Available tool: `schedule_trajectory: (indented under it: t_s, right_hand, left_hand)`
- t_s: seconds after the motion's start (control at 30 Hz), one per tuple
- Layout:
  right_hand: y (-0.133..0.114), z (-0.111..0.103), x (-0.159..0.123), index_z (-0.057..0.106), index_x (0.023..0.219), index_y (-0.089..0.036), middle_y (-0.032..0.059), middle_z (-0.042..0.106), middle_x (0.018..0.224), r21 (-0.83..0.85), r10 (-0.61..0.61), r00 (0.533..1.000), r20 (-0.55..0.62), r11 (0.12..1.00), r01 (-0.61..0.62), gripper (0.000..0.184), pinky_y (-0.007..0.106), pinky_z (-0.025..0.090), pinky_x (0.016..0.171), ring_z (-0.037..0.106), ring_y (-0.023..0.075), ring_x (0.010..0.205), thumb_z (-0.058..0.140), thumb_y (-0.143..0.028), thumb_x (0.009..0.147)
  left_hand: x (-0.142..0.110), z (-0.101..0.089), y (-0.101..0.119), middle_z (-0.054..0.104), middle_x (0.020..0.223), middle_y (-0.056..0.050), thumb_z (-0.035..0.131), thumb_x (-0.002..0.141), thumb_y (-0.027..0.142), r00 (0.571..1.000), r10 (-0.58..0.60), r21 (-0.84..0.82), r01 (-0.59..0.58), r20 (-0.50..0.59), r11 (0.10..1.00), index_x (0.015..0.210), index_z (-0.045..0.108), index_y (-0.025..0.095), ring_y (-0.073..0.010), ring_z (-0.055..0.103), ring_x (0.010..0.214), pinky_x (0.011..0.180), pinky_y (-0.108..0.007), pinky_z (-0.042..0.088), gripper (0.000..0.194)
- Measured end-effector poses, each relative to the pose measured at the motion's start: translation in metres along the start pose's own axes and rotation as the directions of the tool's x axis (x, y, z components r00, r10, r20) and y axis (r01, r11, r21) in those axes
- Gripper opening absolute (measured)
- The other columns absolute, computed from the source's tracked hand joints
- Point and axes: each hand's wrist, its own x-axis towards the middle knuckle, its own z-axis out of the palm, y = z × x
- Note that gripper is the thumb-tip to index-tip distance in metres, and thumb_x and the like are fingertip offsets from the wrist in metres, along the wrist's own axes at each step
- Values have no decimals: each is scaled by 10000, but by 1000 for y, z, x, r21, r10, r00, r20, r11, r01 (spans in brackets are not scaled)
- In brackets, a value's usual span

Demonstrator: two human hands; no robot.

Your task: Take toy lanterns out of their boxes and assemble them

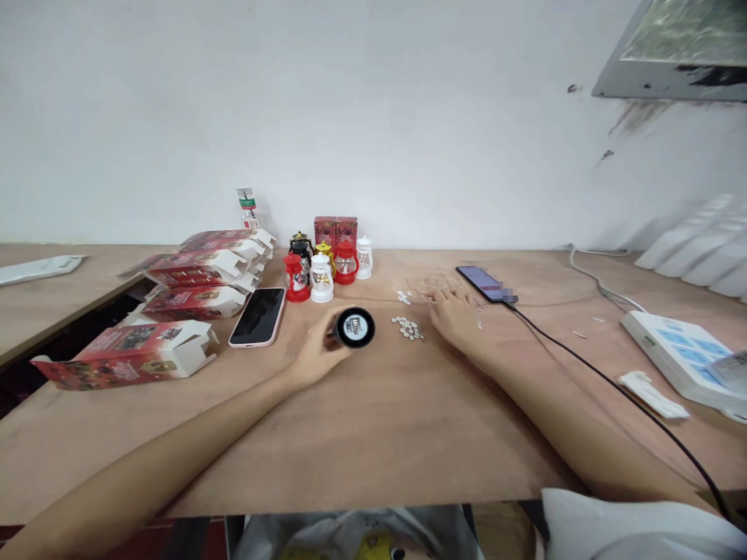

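Observation:
My left hand is wrapped round a small black lantern. Its round base faces me, showing a pale disc with metallic parts in the middle. On the right, my right hand reaches down to a spread of thin, pale wire-like pieces. Its fingertips touch or hover just over them; whether they pinch one is too small to tell. Between the hands lie several coin-like silver discs and a few small white pieces. Small red, white, gold and black lanterns stand upright behind my left hand.
Open red printed boxes lie at the left beside a pink-cased phone. Two closed red boxes stand near the wall. Another phone trails a black cable across the right side, near a white device.

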Motion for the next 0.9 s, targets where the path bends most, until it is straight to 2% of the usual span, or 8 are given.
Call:
schedule_trajectory:
  t_s: [0.1, 0.2, 0.37, 0.53, 0.73, 0.9]
  right_hand:
    - [3, -1, 3, 633, 1023, -151, 119, 645, 1070, -34, -36, 994, 103, 999, 40, 314, 381, 317, 848, 491, 278, 1035, 357, -180, 876]
    - [8, -3, 12, 651, 993, -139, 138, 645, 1064, -94, -44, 984, 171, 994, 61, 343, 394, 312, 864, 499, 281, 1039, 330, -176, 878]
    - [20, -1, 39, 644, 1014, -137, 159, 642, 1067, -104, 75, 960, 268, 993, -48, 333, 368, 353, 837, 525, 283, 1045, 362, -241, 873]
    - [14, 5, 65, 579, 1122, -102, 188, 603, 1141, 5, 127, 939, 319, 991, -135, 444, 345, 377, 859, 530, 288, 1087, 399, -420, 870]
    - [-1, 13, 76, 595, 1034, -56, 225, 626, 1063, 31, 179, 906, 384, 978, -206, 388, 324, 416, 789, 586, 297, 1002, 509, -364, 814]
    - [5, 20, 79, 561, 1064, -23, 251, 628, 1015, 49, 211, 906, 366, 968, -245, 447, 314, 426, 720, 611, 290, 939, 485, -391, 822]
  left_hand:
    - [0, 1, -1, 614, 1067, -87, 657, 701, 291, 999, -23, 29, 24, -23, 999, 1052, 516, 152, -225, 579, 1011, 834, -333, 485, 403]
    - [0, 2, -3, 608, 1078, -94, 662, 695, 299, 999, -34, 27, 35, -41, 999, 1054, 523, 147, -230, 576, 1016, 826, -330, 488, 415]
    - [0, 2, -4, 611, 1077, -98, 658, 700, 298, 998, -13, 51, 16, -62, 999, 1061, 532, 142, -232, 574, 1022, 839, -340, 484, 412]
    - [-1, 1, -8, 619, 1062, -95, 658, 708, 324, 997, -6, 61, 11, -78, 998, 1032, 552, 143, -229, 583, 995, 822, -338, 489, 386]
    - [-1, 1, -8, 619, 1053, -90, 646, 712, 298, 997, 18, 93, -11, -73, 996, 1029, 549, 149, -228, 577, 998, 837, -348, 479, 363]
    - [-1, 1, -8, 607, 1093, -90, 655, 701, 273, 997, 19, 72, -14, -78, 997, 1080, 529, 164, -235, 571, 1026, 836, -352, 487, 414]
